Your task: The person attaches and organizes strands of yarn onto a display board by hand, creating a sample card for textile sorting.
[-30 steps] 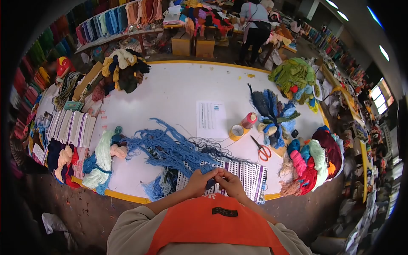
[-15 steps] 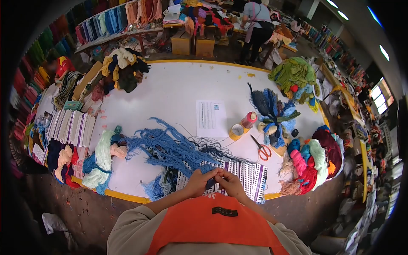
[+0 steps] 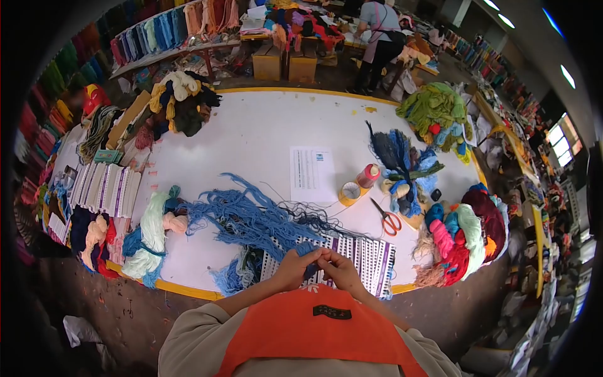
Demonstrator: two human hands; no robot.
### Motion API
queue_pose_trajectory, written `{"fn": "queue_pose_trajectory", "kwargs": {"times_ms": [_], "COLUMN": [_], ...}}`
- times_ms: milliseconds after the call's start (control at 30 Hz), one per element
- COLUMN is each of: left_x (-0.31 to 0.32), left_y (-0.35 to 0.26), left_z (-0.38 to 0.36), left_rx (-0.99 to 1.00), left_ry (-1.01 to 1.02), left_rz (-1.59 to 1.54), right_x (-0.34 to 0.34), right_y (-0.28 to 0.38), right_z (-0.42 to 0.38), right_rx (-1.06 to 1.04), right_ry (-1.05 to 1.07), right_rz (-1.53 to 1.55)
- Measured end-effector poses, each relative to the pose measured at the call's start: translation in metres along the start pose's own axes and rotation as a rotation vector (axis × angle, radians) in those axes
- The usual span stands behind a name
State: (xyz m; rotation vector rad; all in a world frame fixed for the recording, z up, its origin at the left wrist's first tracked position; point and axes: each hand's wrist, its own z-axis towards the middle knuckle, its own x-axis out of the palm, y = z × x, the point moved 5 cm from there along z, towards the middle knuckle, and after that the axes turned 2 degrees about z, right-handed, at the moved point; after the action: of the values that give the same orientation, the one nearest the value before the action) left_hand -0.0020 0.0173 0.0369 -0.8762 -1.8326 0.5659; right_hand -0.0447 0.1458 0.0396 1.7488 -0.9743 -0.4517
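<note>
Close to my apron, my left hand (image 3: 294, 269) is closed around the gathered end of a long bundle of blue yarn (image 3: 248, 213). Its loose strands spread leftward across the table. My right hand (image 3: 339, 269) pinches at the same gathered end, its fingertips meeting those of my left hand. The exact spot between the fingertips is partly hidden. Thin dark navy strands (image 3: 323, 221) trail beyond the hands. Under and beside them lie white cards with rows of holes and purple stripes (image 3: 367, 261). More blue yarn (image 3: 229, 276) hangs at the near edge.
Orange-handled scissors (image 3: 391, 223), a red thread cone (image 3: 369, 174), a tape roll (image 3: 349, 193) and a printed sheet (image 3: 308, 173) lie on the white table (image 3: 251, 125). Yarn heaps (image 3: 468, 235) line the right side, card stacks (image 3: 107, 188) the left. A person (image 3: 380, 38) stands beyond.
My hands and the blue yarn stay almost still, with at most a slight shift of the fingers. The person in the background has moved slightly.
</note>
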Motion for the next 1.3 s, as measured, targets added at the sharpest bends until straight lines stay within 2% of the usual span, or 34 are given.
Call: {"fn": "queue_pose_trajectory", "kwargs": {"times_ms": [1300], "left_x": [0.0008], "left_y": [-0.0021], "left_z": [-0.0022], "left_rx": [-0.041], "left_ry": [0.025], "left_rz": [-0.019], "right_x": [0.0003], "right_y": [-0.0025], "right_z": [0.0006], "right_rx": [0.028], "right_ry": [-0.017], "right_rz": [0.002]}}
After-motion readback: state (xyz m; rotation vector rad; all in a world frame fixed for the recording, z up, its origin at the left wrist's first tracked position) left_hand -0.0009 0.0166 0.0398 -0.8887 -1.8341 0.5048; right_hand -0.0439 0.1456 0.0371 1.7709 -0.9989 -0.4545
